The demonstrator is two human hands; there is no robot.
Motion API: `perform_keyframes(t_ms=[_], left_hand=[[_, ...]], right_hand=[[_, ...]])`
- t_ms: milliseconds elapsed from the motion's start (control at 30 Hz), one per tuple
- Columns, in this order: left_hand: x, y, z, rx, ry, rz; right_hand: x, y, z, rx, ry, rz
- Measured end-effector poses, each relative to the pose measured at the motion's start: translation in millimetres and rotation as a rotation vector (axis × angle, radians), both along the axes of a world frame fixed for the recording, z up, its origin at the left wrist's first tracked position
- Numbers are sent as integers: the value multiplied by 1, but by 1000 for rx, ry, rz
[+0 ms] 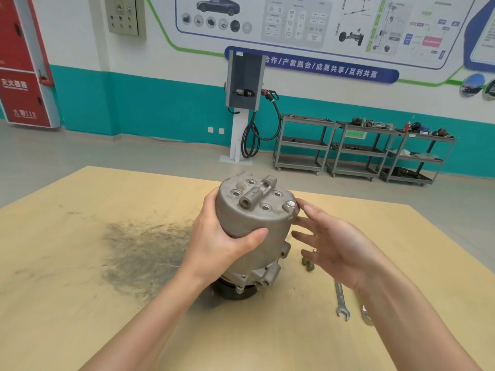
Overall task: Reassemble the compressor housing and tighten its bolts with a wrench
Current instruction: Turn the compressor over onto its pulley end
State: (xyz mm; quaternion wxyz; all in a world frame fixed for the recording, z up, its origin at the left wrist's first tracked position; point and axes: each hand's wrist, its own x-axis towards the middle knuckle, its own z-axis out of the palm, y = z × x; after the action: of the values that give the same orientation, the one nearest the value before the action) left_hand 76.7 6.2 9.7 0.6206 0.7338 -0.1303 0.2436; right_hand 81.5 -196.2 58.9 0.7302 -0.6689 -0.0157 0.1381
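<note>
A grey metal compressor [257, 223] stands upright on its black pulley on the wooden table [80, 263]. Its top cover shows several empty bolt holes and one bolt [290, 205] seated at the right rim. My left hand [219, 236] grips the housing from the left, thumb across its front. My right hand [334, 245] is beside the housing on the right with fingers spread and straight, fingertips close to the bolt, holding nothing. Loose bolts [308, 263] lie on the table just under that hand. A wrench [341, 301] lies at the right front, with a second wrench [366, 315] partly hidden by my forearm.
A dark greasy smear [142, 250] marks the table left of the compressor. Beyond the table stand a charging post [243, 103] and three grey trolleys [359, 151] along the teal wall. A red cabinet [21, 76] is at far left.
</note>
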Motion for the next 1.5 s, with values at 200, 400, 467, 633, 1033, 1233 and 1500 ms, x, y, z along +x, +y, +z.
perform_keyframes(t_ms=[200, 400, 467, 633, 1033, 1233, 1500], left_hand=[[3, 4, -3, -3, 13, -33], [2, 12, -5, -12, 14, -83], [0, 17, -8, -8, 6, -98], [1, 36, -23, 77, -4, -23], [2, 34, -44, 247, 75, 15], [-2, 31, -43, 246, 37, 35], [-4, 27, -34, 202, 122, 13]], right_hand=[[9, -27, 2, 188, 76, -23], [17, -61, -12, 624, 85, -46], [23, -68, -19, 621, 69, -99], [44, -81, -41, 174, -46, -301], [71, -83, -103, -1488, -552, -105], [83, -76, -105, -1693, -618, -89], [56, -43, -26, -555, -681, -375]])
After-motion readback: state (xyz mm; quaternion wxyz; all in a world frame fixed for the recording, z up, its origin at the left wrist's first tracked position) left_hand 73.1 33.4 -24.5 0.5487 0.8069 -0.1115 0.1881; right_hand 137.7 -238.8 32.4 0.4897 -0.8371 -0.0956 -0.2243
